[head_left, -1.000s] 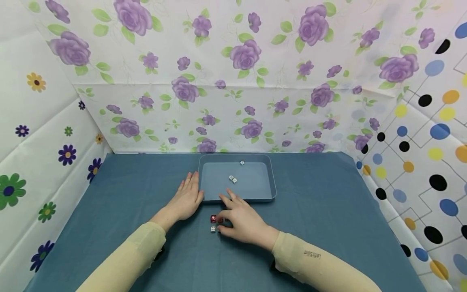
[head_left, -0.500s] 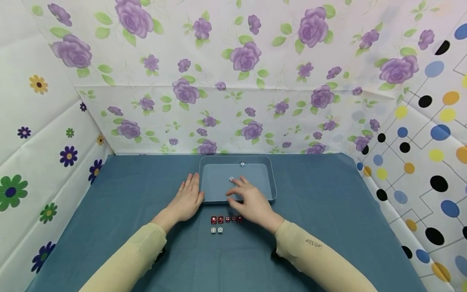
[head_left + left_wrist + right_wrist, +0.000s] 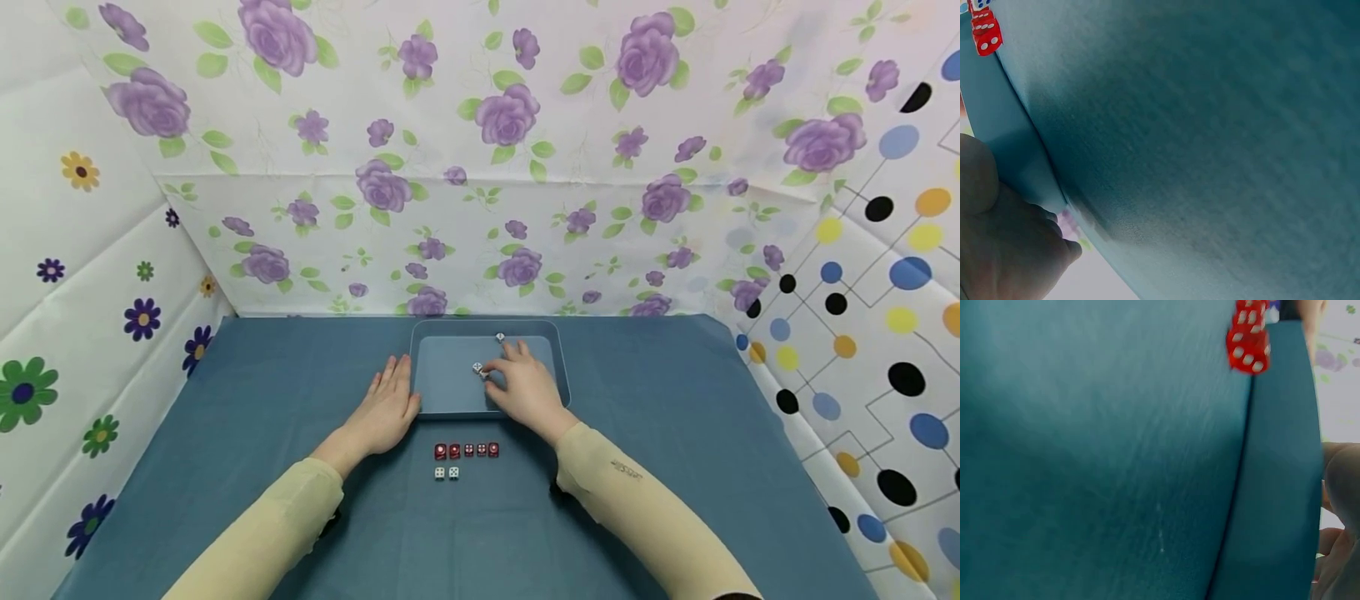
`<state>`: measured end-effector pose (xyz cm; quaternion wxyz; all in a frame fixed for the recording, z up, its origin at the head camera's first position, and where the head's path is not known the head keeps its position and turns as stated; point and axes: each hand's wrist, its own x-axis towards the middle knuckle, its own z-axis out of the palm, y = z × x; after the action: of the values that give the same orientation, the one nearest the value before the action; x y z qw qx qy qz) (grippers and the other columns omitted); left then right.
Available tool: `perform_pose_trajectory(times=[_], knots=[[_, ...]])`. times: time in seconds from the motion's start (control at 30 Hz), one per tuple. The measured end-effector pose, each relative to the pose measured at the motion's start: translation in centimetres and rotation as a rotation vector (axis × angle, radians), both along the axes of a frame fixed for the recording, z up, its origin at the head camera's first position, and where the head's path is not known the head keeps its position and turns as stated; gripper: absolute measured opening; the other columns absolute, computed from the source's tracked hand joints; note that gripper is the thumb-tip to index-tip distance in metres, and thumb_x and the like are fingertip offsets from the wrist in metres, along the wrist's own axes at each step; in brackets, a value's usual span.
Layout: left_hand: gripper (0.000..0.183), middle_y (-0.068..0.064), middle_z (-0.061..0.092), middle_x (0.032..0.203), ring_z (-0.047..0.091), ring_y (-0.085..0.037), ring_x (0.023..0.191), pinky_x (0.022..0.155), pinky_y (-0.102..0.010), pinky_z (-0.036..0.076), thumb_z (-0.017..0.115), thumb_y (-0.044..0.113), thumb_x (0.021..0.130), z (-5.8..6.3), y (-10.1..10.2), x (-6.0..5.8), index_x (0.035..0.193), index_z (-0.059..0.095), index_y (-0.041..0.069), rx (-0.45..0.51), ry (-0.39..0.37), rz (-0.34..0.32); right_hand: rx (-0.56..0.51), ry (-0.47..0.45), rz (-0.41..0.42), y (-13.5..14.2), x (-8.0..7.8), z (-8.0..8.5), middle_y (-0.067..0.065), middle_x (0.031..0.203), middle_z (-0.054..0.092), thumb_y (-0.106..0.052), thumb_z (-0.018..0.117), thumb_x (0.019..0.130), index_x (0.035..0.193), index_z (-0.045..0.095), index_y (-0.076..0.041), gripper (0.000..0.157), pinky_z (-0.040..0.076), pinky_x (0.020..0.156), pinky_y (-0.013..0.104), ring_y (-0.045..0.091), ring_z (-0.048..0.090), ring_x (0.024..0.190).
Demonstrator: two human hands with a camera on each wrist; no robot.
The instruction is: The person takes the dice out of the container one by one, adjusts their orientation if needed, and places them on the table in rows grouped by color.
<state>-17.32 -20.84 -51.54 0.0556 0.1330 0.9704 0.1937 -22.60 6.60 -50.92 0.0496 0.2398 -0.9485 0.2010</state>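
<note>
My right hand (image 3: pixel 527 385) reaches into a shallow blue-grey tray (image 3: pixel 563 367), thumb and index finger pinching a white die (image 3: pixel 483 375) near the tray's middle. A second white die (image 3: pixel 477 367) lies right beside that one, and a third white die (image 3: pixel 500 337) sits near the far wall. My left hand (image 3: pixel 380 412) lies flat with straight fingers along the tray's left side, thumb at its front corner. The right wrist view shows only part of my right hand (image 3: pixel 1342 519) beyond the tray wall (image 3: pixel 1275 475); the pinched die is hidden there.
In front of the tray, several red dice (image 3: pixel 468 451) form a row on the blue cloth (image 3: pixel 480 542). Two white dice (image 3: pixel 446 473) lie nearer, below the row's left end. A flowered sheet (image 3: pixel 450 208) hangs behind, with patterned sheets at both sides.
My right hand has moved from the dice rows forward into the tray, to the white die. A second white die now shows in the near row. The left hand has stayed in place.
</note>
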Motion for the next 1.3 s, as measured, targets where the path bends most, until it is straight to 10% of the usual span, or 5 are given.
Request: perform_pose_trajectory(times=[1.3], knots=[[0.071,-0.029,0.01,0.175,0.003,-0.043,0.163,0.129,-0.059,0.009,0.04,0.026,0.117,0.04,0.18,-0.08,0.167,0.006,-0.012,-0.01,-0.001,0.008,0.198,0.105,-0.031,-0.94,-0.68,-0.51,0.021,0.16,0.051,-0.027,0.079,0.099,0.104,0.08,-0.018,0.011,0.037,0.121,0.057,0.044,0.033,0.156]])
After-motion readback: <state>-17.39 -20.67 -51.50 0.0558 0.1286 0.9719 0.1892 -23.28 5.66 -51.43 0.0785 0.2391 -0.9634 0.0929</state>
